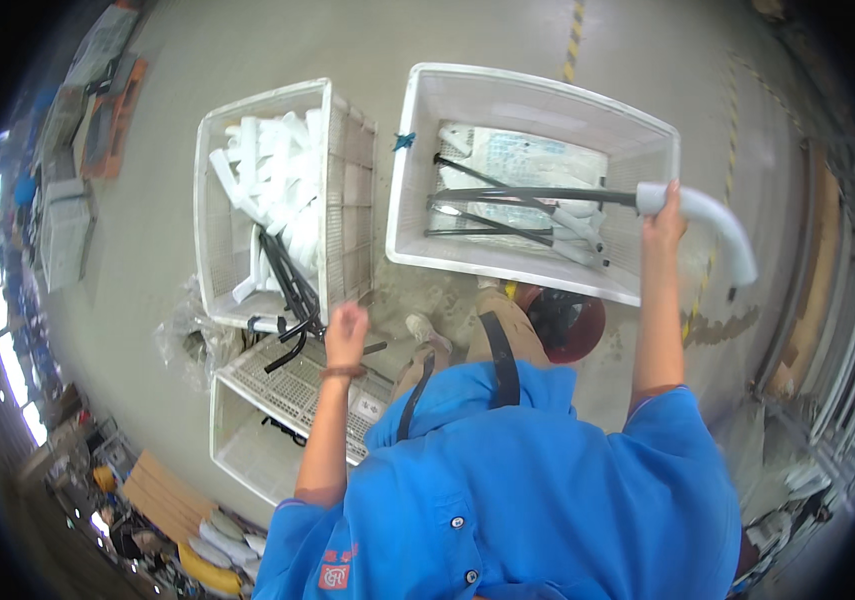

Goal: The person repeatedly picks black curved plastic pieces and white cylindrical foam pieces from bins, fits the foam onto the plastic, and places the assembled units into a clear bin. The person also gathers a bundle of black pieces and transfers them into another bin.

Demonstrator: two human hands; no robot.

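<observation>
My right hand is closed round the white foam sleeve on a long black tube. The sleeved end curves down beyond the right edge of the right white crate, and the bare length reaches left across it. Below it, inside that crate, lie several black tubes, some with pale sleeves. My left hand is near the front corner of the left crate, beside a bundle of bent black tubes. Its fingers are blurred, so its grip is unclear.
White foam sleeves are piled in the left crate. Close to my left forearm stands another white crate. A dark red round bin is by my legs. Clear plastic wrap lies on the floor at left; long stock lines the right side.
</observation>
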